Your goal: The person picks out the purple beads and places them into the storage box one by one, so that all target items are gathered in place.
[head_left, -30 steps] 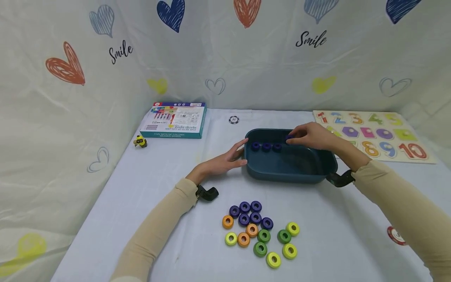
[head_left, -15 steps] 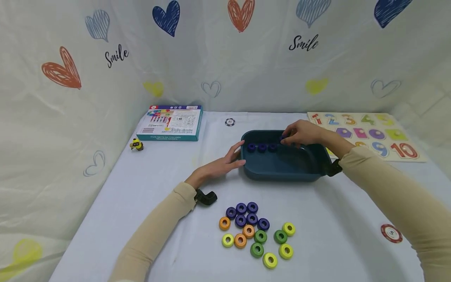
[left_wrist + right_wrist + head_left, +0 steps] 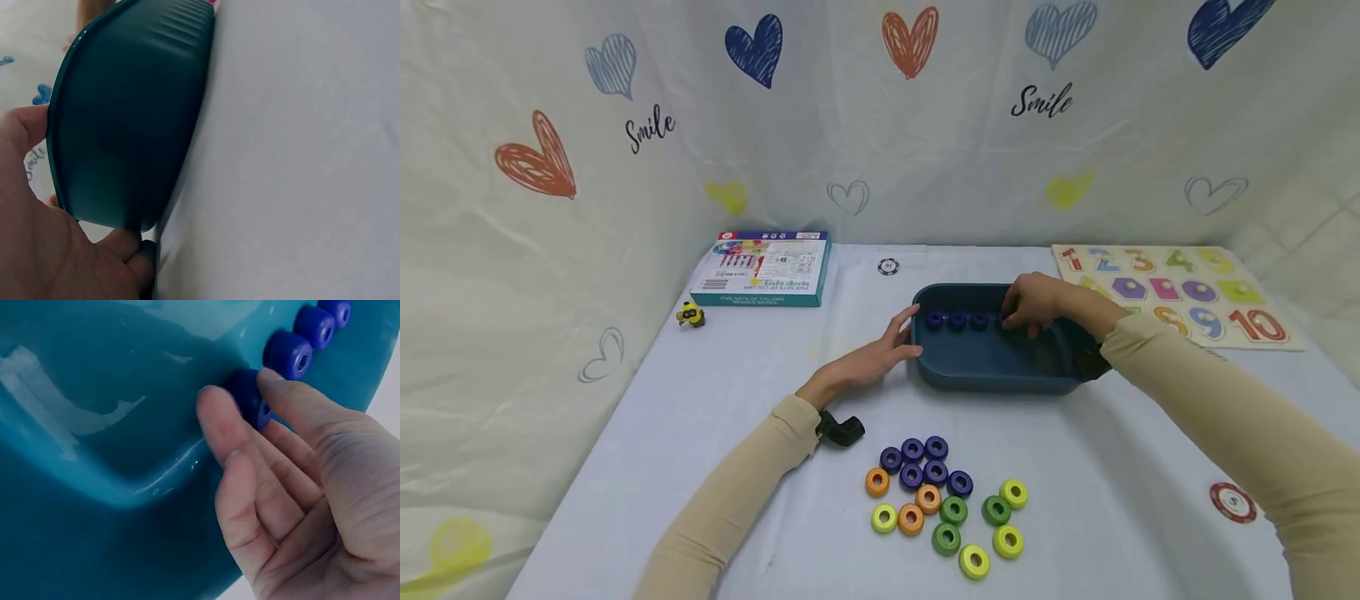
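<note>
A dark teal tub (image 3: 1000,385) sits on the white cloth. Along its far side run three purple ring beads (image 3: 957,321) in a row. My right hand (image 3: 1041,302) reaches inside and pinches a fourth purple bead (image 3: 245,394) between thumb and finger, low at the row's right end. Its other fingers bend loosely over the tub floor. My left hand (image 3: 872,357) is at the tub's left end, fingers spread and touching the rim and outer wall. In the left wrist view, a fingertip of the left hand (image 3: 50,237) meets the rim while others lie near the base.
Loose purple (image 3: 936,473), orange (image 3: 911,531), green (image 3: 946,551) and yellow beads (image 3: 1007,554) lie in front of the tub. A boxed game (image 3: 763,268) and toy bee (image 3: 690,314) are at back left. A number board (image 3: 1165,288) lies behind the right arm; a red chip (image 3: 1232,502) lies right.
My right hand has gone lower into the tub, bringing the purple bead down beside the row. The left hand stays at the tub's end. The head view has shifted slightly.
</note>
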`<state>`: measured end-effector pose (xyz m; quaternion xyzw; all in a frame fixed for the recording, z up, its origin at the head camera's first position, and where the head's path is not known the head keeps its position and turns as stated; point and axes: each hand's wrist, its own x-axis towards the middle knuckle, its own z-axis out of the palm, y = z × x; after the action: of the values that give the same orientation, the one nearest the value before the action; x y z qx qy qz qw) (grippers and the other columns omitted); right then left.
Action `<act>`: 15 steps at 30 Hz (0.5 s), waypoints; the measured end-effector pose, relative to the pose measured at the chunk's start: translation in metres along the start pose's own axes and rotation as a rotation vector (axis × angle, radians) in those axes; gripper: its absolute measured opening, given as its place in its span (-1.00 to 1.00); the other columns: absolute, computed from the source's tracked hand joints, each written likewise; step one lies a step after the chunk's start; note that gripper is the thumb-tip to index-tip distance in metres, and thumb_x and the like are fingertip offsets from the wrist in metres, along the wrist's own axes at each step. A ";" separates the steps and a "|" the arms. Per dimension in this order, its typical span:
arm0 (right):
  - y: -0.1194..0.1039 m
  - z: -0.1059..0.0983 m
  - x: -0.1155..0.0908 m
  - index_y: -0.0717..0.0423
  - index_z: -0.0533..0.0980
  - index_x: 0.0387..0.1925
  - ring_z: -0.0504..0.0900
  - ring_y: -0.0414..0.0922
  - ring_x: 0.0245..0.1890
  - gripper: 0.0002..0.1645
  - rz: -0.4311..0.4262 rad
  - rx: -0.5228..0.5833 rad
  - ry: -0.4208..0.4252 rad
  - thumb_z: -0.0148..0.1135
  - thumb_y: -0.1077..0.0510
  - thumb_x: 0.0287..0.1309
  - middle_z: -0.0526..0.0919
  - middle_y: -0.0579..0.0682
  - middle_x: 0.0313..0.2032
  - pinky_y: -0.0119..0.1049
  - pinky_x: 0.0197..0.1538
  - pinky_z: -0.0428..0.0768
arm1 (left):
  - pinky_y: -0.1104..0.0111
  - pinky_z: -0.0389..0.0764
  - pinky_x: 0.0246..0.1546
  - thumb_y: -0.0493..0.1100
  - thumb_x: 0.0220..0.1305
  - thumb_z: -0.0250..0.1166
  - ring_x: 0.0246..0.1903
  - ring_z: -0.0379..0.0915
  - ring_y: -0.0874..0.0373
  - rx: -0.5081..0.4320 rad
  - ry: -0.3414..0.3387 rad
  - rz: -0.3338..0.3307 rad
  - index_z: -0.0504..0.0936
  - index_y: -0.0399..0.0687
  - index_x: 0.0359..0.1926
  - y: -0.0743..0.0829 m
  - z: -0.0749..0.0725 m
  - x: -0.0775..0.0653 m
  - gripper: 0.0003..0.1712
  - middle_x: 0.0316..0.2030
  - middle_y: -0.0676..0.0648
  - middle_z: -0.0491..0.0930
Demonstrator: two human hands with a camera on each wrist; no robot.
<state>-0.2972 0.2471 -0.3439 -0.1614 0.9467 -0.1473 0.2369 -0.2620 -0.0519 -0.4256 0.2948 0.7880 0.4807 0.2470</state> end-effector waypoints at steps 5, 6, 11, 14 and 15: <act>-0.001 0.000 -0.001 0.40 0.46 -0.05 0.62 -0.12 -0.61 -0.50 0.016 -0.019 -0.013 0.24 0.10 0.07 0.63 0.02 -0.54 -0.28 -0.53 0.54 | 0.09 0.00 0.23 0.29 0.24 -0.08 0.32 -0.21 0.20 0.003 0.000 -0.007 -0.37 0.76 0.25 0.000 0.001 -0.001 -0.26 0.38 -0.02 -0.17; -0.002 0.000 -0.002 0.41 0.45 -0.05 0.62 -0.12 -0.61 -0.50 0.018 -0.018 -0.014 0.24 0.10 0.07 0.63 0.02 -0.53 -0.27 -0.53 0.54 | 0.09 0.00 0.23 0.29 0.25 -0.09 0.32 -0.20 0.19 0.006 -0.001 -0.006 -0.37 0.76 0.25 0.000 0.001 -0.001 -0.27 0.38 -0.03 -0.17; -0.005 -0.004 -0.010 0.41 0.45 -0.07 0.61 -0.12 -0.63 -0.52 -0.019 -0.011 0.004 0.21 0.10 0.08 0.64 0.02 -0.49 -0.27 -0.56 0.53 | 0.09 0.03 0.22 0.26 0.27 -0.09 0.32 -0.18 0.17 0.012 -0.009 -0.003 -0.38 0.75 0.25 0.000 -0.001 -0.002 -0.27 0.37 -0.04 -0.15; -0.008 -0.008 -0.019 0.38 0.46 -0.07 0.59 -0.12 -0.65 -0.56 -0.062 -0.016 0.035 0.18 0.11 0.11 0.64 0.02 -0.45 -0.27 -0.56 0.52 | 0.08 0.03 0.22 0.27 0.27 -0.11 0.32 -0.17 0.16 0.019 -0.007 0.001 -0.39 0.76 0.25 -0.002 -0.001 0.000 -0.28 0.37 -0.04 -0.15; -0.009 -0.009 -0.022 0.36 0.46 -0.07 0.58 -0.13 -0.65 -0.57 -0.076 -0.019 0.048 0.17 0.11 0.12 0.64 0.02 -0.43 -0.27 -0.55 0.52 | 0.07 0.04 0.22 0.28 0.27 -0.11 0.32 -0.17 0.16 0.020 -0.005 0.003 -0.38 0.77 0.24 -0.002 -0.002 0.000 -0.29 0.37 -0.04 -0.15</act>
<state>-0.2811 0.2492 -0.3241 -0.1960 0.9466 -0.1512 0.2066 -0.2634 -0.0538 -0.4270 0.2998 0.7916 0.4724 0.2454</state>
